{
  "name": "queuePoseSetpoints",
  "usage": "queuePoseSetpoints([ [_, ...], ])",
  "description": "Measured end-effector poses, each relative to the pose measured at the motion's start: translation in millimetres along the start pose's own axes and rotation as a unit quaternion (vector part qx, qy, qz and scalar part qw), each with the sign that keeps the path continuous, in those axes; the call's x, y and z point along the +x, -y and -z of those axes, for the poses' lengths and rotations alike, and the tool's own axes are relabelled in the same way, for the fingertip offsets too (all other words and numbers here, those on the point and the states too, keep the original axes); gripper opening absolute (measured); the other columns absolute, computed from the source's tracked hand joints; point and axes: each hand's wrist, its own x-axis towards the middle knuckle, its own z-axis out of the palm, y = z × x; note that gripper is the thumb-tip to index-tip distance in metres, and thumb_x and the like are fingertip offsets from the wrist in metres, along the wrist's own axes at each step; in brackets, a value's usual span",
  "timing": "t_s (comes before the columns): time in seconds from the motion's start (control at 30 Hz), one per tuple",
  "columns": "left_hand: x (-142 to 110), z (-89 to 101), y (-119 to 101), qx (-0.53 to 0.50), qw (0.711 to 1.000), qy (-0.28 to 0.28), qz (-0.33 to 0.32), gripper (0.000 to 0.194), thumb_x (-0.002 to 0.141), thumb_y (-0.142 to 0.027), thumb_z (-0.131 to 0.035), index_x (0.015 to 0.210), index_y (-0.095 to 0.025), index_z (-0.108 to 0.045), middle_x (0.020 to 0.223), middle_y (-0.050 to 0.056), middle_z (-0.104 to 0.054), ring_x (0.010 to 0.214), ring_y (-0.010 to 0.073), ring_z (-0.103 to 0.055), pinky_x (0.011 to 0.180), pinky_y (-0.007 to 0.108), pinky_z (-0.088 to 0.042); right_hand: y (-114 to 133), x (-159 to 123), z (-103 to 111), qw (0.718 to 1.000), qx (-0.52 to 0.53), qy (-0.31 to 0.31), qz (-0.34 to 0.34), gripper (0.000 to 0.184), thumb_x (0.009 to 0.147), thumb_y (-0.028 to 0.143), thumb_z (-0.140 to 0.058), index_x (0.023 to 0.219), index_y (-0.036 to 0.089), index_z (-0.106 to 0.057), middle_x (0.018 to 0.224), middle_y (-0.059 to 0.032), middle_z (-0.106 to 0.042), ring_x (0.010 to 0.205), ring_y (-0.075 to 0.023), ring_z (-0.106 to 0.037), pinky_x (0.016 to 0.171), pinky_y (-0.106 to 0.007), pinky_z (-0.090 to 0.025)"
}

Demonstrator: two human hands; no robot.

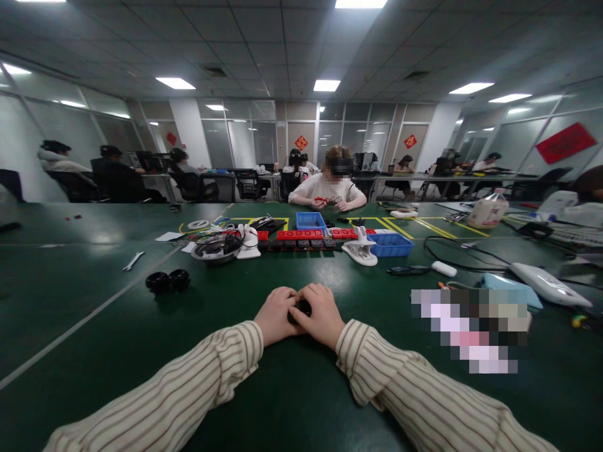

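Note:
In the middle of the head view, my left hand and my right hand meet just above the green table. Both are closed round a small, shiny black round part. Only its dark top shows between my fingers; the rest is covered, so I cannot tell its exact kind. Two similar black round parts stand side by side on the table to the left. Farther left lies an open-ended wrench.
Across the green table runs a row of red parts with blue bins. A metal bowl of wires and white clamps stand nearby. Cables and a white device lie right. A person sits opposite.

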Motion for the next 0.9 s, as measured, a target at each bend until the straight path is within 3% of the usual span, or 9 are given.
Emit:
queuePoseSetpoints([
  [0.07, 1.1, 0.0, 4.1, -0.011, 1.0, 0.008, -0.006, 0.036, 0.058, -0.032, -0.069, 0.089, -0.018, -0.059, 0.095, 0.006, -0.053, 0.093, 0.0244, -0.047, 0.087, 0.039, -0.038, 0.1, 0.1, 0.8, 0.999, 0.019, 0.012, 0.031, 0.005, 0.073, 0.021, -0.052, 0.076, 0.018, -0.052, 0.078, -0.0032, -0.054, 0.08, -0.0184, -0.047, 0.075, -0.033, -0.034],
  [0.17, 2.6, -0.8, 12.2, -0.028, 0.999, 0.031, -0.021, 0.03, 0.058, -0.029, -0.07, 0.084, -0.018, -0.061, 0.1, 0.006, -0.053, 0.096, 0.0236, -0.048, 0.087, 0.036, -0.04, 0.1, -0.5, 0.8, 0.994, 0.053, 0.031, 0.085, 0.015, 0.065, 0.01, -0.046, 0.075, 0.019, -0.053, 0.076, -0.0015, -0.056, 0.08, -0.0166, -0.05, 0.079, -0.033, -0.036],
  [0.27, 3.3, -2.6, 18.3, -0.039, 0.997, 0.05, -0.033, 0.029, 0.058, -0.026, -0.07, 0.085, -0.018, -0.063, 0.105, 0.006, -0.052, 0.1, 0.0242, -0.047, 0.089, 0.036, -0.038, 0.0, -1.9, 1.0, 0.988, 0.079, 0.044, 0.125, 0.02, 0.059, 0.006, -0.042, 0.07, 0.02, -0.052, 0.069, 0.0015, -0.057, 0.075, -0.0145, -0.053, 0.089, -0.034, -0.034],
  [0.37, 3.2, -3.2, 20.1, -0.043, 0.996, 0.059, -0.04, 0.035, 0.06, -0.028, -0.069, 0.092, -0.02, -0.061, 0.107, 0.006, -0.052, 0.101, 0.0252, -0.046, 0.091, 0.039, -0.036, 0.5, -3.3, 3.4, 0.985, 0.095, 0.04, 0.14, 0.021, 0.063, 0.007, -0.04, 0.074, 0.021, -0.052, 0.072, 0.0016, -0.06, 0.076, -0.0142, -0.054, 0.096, -0.038, -0.029],
  [0.47, 2.9, -1.7, 18.2, -0.052, 0.997, 0.052, -0.032, 0.053, 0.059, -0.037, -0.07, 0.107, -0.02, -0.053, 0.11, 0.007, -0.051, 0.103, 0.0255, -0.045, 0.092, 0.04, -0.035, 1.4, -3.5, 6.4, 0.988, 0.094, 0.009, 0.121, 0.019, 0.071, 0.015, -0.043, 0.088, 0.02, -0.051, 0.085, -0.0024, -0.059, 0.086, -0.0173, -0.052, 0.095, -0.041, -0.027],
  [0.57, 2.3, -0.5, 12.6, -0.032, 0.999, 0.033, -0.013, 0.068, 0.054, -0.047, -0.071, 0.112, -0.019, -0.047, 0.11, 0.007, -0.05, 0.104, 0.0264, -0.043, 0.096, 0.044, -0.03, 1.5, -2.2, 5.9, 0.997, 0.047, -0.023, 0.053, 0.021, 0.075, 0.031, -0.05, 0.091, 0.017, -0.05, 0.088, -0.0059, -0.055, 0.086, -0.0203, -0.048, 0.085, -0.039, -0.033],
  [0.7, 0.1, -2.1, 1.0, 0.017, 1.0, 0.014, 0.016, 0.059, 0.052, -0.051, -0.071, 0.099, -0.019, -0.053, 0.099, 0.006, -0.052, 0.099, 0.0268, -0.046, 0.099, 0.05, -0.023, -0.4, 0.0, 0.3, 0.999, -0.016, -0.022, -0.031, 0.028, 0.074, 0.043, -0.055, 0.081, 0.017, -0.05, 0.079, -0.0041, -0.053, 0.077, -0.0191, -0.047, 0.072, -0.034, -0.034],
  [0.8, -1.3, -2.4, -4.2, 0.023, 1.0, 0.012, 0.018, 0.053, 0.056, -0.048, -0.069, 0.097, -0.018, -0.055, 0.096, 0.005, -0.053, 0.096, 0.0256, -0.047, 0.1, 0.05, -0.022, -1.5, 0.8, -2.3, 0.999, -0.019, -0.018, -0.03, 0.021, 0.077, 0.037, -0.054, 0.072, 0.017, -0.05, 0.072, -0.0021, -0.052, 0.073, -0.0177, -0.046, 0.071, -0.033, -0.032],
  [0.9, -0.7, -0.3, -0.9, -0.001, 1.0, 0.018, 0.001, 0.047, 0.056, -0.043, -0.07, 0.094, -0.018, -0.057, 0.096, 0.005, -0.053, 0.095, 0.0249, -0.047, 0.097, 0.045, -0.029, -1.4, 0.5, -1.9, 1.0, -0.003, -0.013, -0.001, 0.013, 0.078, 0.028, -0.051, 0.072, 0.017, -0.052, 0.073, -0.0026, -0.054, 0.076, -0.0176, -0.047, 0.072, -0.033, -0.032],
])
